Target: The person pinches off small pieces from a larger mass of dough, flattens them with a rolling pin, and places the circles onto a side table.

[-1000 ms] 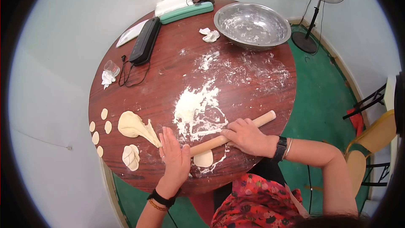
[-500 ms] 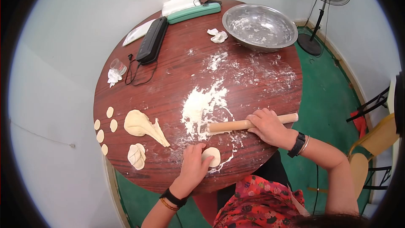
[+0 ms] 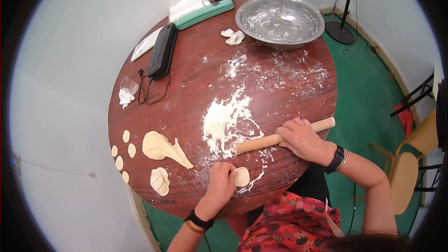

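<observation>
My right hand (image 3: 302, 141) is wrapped over the wooden rolling pin (image 3: 256, 143) near its middle; the pin lies slanted on the table. By the table's near edge, my left hand (image 3: 221, 184) pinches the left rim of a small flat dough round (image 3: 242, 177), which lies below the pin and apart from it. Left of that hand are a large lump of dough (image 3: 156, 145) with a stretched tail and a folded stack of dough wrappers (image 3: 159, 181). Several small dough pieces (image 3: 132, 150) lie along the left edge. Loose flour (image 3: 219, 123) covers the middle.
On the round wooden table (image 3: 186, 98), a large steel bowl (image 3: 280, 21) stands at the back right. A black sealer-like appliance (image 3: 162, 51) with a cord, a green case (image 3: 205, 14) and a tipped glass (image 3: 128, 84) are at the left and back. A chair (image 3: 406, 177) stands at right.
My left thumb and fingers have closed on the dough round's rim, after lying spread beside it. The rolling pin has turned slightly, its right end higher. The whole view has shifted a little.
</observation>
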`<state>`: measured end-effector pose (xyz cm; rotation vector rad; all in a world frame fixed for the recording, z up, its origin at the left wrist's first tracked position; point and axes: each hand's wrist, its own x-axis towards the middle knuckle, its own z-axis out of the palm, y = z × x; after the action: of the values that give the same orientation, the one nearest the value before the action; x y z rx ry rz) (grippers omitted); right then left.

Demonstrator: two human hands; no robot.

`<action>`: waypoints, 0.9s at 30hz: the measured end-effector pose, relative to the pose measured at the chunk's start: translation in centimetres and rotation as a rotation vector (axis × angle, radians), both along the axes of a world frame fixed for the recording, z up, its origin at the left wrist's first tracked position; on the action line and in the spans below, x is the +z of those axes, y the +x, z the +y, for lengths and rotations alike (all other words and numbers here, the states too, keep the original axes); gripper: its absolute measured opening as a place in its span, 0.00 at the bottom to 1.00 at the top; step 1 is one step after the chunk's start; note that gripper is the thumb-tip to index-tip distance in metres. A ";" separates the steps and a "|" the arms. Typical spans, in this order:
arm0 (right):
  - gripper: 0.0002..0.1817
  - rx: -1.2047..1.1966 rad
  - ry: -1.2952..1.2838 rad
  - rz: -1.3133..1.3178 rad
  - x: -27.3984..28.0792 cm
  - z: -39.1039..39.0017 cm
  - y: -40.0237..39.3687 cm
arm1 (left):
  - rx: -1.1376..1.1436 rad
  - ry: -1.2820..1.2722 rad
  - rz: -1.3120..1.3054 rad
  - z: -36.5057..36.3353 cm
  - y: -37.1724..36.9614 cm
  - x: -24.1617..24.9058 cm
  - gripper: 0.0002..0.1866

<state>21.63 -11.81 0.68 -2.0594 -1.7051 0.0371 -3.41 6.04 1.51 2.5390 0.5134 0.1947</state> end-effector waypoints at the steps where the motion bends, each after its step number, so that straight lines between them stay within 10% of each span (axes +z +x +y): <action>1: 0.18 -0.005 -0.012 0.002 0.2 -0.2 -0.2 | 0.098 -0.221 -0.003 0.2 -0.2 -0.1 0.06; 6: 0.19 -0.062 0.012 0.004 0.0 -1.2 -1.5 | 0.410 -1.147 -0.209 0.8 -1.0 1.0 0.05; 10: 0.19 -0.095 0.038 -0.031 -0.1 -1.0 -2.8 | 0.537 -1.377 -0.336 0.1 -1.5 3.0 0.10; 16: 0.20 -0.044 0.011 -0.030 0.2 -0.5 -5.0 | 0.432 -1.096 -0.101 -1.0 -5.8 1.2 0.23; 24: 0.24 0.111 0.032 0.045 1.4 -0.1 -10.6 | 0.050 0.138 -0.114 -0.9 -10.2 3.1 0.28; 27: 0.24 0.175 -0.023 -0.040 0.3 -0.2 -12.4 | -0.124 0.132 -0.014 -1.2 -10.3 3.5 0.33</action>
<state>9.22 -12.02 0.94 -1.9333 -1.9144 0.0717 -13.69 4.86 4.97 2.6858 0.3464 0.2074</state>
